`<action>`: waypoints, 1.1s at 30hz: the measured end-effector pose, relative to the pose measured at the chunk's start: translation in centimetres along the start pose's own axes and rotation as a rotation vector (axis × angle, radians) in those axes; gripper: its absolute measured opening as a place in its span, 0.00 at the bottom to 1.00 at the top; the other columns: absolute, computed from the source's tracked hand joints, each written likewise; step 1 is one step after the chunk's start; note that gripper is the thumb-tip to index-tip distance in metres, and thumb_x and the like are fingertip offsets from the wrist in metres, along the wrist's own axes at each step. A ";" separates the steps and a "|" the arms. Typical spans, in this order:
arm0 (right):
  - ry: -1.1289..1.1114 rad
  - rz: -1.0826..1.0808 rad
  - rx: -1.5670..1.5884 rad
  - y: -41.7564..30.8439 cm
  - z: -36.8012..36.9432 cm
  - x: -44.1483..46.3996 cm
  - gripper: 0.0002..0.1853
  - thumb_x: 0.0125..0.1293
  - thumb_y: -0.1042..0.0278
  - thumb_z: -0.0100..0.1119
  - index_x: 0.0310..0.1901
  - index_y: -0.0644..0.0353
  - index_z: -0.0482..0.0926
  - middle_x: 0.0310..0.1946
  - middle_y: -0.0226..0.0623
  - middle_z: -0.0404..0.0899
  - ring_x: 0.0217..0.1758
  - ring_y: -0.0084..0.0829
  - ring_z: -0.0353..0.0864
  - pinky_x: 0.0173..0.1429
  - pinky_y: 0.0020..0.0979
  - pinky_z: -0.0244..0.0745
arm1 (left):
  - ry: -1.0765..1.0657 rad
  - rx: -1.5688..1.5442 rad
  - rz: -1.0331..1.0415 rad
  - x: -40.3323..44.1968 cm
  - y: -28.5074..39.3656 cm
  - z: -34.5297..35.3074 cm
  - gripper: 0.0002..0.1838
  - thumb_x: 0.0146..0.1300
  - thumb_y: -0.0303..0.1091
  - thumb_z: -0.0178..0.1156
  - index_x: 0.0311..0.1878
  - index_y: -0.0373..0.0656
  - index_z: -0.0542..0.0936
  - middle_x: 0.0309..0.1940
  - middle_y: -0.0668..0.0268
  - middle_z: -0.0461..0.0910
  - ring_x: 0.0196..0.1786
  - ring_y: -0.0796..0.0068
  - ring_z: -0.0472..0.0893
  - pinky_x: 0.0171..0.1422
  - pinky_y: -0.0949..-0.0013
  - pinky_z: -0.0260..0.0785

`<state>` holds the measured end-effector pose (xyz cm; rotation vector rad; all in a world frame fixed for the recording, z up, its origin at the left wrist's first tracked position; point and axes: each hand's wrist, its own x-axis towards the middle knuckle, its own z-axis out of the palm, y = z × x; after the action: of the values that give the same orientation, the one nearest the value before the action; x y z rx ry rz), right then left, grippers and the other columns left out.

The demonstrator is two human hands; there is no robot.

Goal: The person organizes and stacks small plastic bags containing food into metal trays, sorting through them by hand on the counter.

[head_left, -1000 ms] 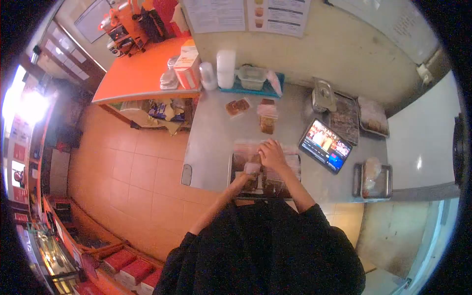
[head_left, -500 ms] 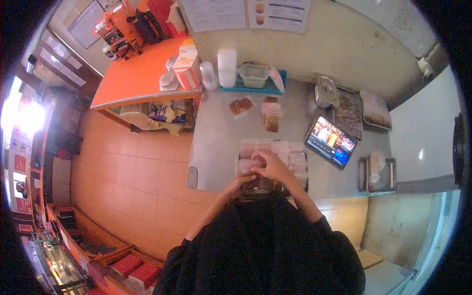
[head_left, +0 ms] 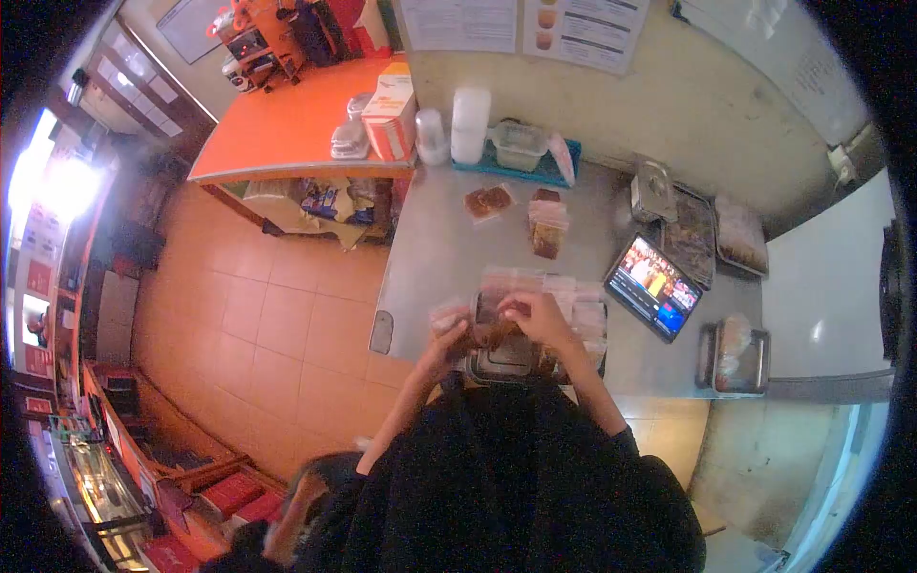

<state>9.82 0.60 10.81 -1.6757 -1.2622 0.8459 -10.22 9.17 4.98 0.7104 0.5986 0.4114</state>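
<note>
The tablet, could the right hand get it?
Probably yes: the tablet lies near the right hand, with only low packets seen between, though that hand looks busy over the tray.

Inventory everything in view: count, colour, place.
Table: one, grey, centre
Tray: one, metallic, near edge
Packets inside: several, pinkish-brown
Row of packets: one, brown, beyond tray
Flat packet: one, reddish-brown, left of row
Tablet: one, dark, right
Metal containers: several, silvery, right
Blue tray: one, by wall
Tub: one, clear, on blue tray
Stack: one, white, by wall
Counter: one, orange, left
Carton: one, orange-white, on counter
Papers: several, white, wall
Floor: one, orange tiles, left
Left hand: one, bare, tray's left
Right hand: one, bare, over tray
</note>
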 end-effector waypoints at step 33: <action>0.149 -0.142 -0.615 5.9 3.5 2.8 0.09 0.49 0.71 0.58 0.34 0.60 0.77 0.41 0.41 0.73 0.49 0.44 0.71 0.55 0.42 0.66 | -0.184 0.674 -0.232 3.7 -5.3 1.7 0.16 0.54 0.34 0.57 0.45 0.37 0.76 0.36 0.63 0.78 0.37 0.73 0.76 0.41 0.67 0.71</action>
<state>9.78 3.36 3.98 -2.0390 -1.6138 0.2417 -5.58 6.69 0.95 1.2898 0.6383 -0.0878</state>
